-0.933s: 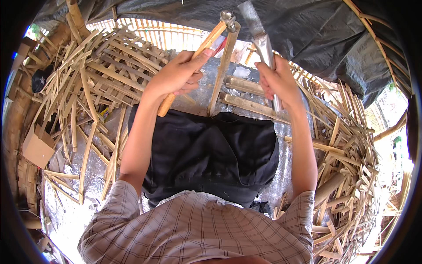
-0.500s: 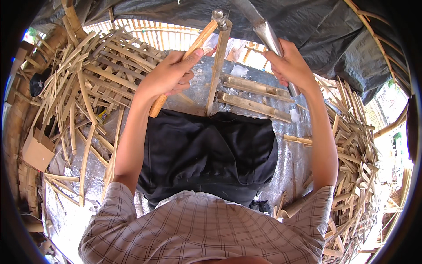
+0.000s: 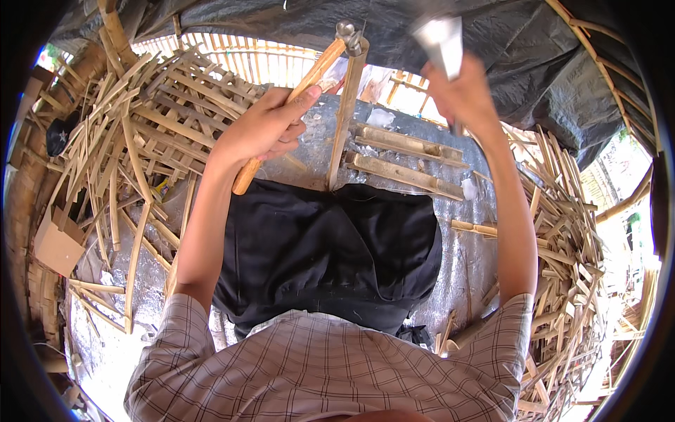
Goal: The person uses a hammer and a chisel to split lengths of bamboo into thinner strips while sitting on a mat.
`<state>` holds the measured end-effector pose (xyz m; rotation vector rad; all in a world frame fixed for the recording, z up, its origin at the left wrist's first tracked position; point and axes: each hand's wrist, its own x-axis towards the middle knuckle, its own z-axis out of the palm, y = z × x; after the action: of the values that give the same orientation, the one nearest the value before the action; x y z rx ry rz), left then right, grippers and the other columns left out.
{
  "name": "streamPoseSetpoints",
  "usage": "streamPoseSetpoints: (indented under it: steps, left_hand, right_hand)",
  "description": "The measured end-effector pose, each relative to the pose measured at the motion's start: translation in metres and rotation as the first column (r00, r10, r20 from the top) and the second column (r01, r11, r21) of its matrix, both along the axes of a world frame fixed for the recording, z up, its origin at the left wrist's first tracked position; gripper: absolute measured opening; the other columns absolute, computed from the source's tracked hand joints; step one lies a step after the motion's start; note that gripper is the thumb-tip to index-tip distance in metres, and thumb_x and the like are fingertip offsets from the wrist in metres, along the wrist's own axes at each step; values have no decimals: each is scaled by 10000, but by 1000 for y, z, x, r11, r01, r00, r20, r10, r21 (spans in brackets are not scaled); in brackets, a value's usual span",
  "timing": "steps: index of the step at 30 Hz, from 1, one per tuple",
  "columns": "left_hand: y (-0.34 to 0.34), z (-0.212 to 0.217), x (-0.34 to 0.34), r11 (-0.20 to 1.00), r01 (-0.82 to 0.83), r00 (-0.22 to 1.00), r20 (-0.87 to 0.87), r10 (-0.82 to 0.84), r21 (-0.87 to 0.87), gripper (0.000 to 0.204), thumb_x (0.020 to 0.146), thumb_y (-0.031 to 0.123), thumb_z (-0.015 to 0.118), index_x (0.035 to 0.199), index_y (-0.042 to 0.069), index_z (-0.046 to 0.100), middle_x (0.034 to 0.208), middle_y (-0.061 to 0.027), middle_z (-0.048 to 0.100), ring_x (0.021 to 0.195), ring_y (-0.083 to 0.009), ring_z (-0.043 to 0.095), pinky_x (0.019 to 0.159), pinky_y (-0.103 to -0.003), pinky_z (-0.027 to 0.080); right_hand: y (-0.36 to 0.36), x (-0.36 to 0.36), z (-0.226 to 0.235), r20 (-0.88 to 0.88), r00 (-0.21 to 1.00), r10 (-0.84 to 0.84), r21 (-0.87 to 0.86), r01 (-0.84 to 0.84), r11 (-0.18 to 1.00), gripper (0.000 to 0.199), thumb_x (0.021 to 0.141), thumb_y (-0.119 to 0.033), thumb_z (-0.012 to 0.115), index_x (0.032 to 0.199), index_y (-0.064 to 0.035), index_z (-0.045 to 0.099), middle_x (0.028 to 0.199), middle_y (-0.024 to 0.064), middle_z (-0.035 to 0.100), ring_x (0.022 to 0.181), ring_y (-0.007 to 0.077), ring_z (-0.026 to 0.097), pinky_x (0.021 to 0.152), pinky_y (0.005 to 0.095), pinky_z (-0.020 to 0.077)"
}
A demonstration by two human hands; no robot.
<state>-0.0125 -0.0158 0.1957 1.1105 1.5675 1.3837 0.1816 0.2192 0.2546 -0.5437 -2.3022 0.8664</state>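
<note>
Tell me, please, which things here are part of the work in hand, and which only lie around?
In use:
left hand
wooden-handled tool
upright bamboo strip
right hand
metal blade

Lying about:
bamboo offcuts
split bamboo pieces
cardboard box

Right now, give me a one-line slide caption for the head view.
Left hand grips a wooden-handled tool against an upright bamboo strip; right hand raises a metal blade.

A brown cardboard box [image 3: 58,243] sits among left-side bamboo strips [image 3: 126,162].
</note>
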Motion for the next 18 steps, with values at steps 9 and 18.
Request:
streamPoseSetpoints:
  steps: [9, 18]
  left_hand:
    - [-6, -19, 6, 996, 2, 1000, 21, -1, -91, 499, 1038, 543, 525, 783, 139, 381, 564, 73, 288, 410, -20, 255, 336, -227, 181]
    - [-29, -14, 4, 985, 82, 941, 312, -127, 153, 491, 1038, 515, 512, 752, 133, 399, 533, 87, 267, 381, -16, 238, 317, -219, 156]
  right_hand:
    - [12, -3, 2, 481, 855, 195, -98, -168, 981, 149, 898, -112, 580, 919, 17, 510, 550, 22, 451, 399, 108, 440, 347, 299, 350]
    - [0, 7, -8, 431, 896, 108, -98, -73, 992, 178, 926, -139, 582, 990, 17, 526, 590, 32, 485, 423, 116, 465, 374, 310, 367]
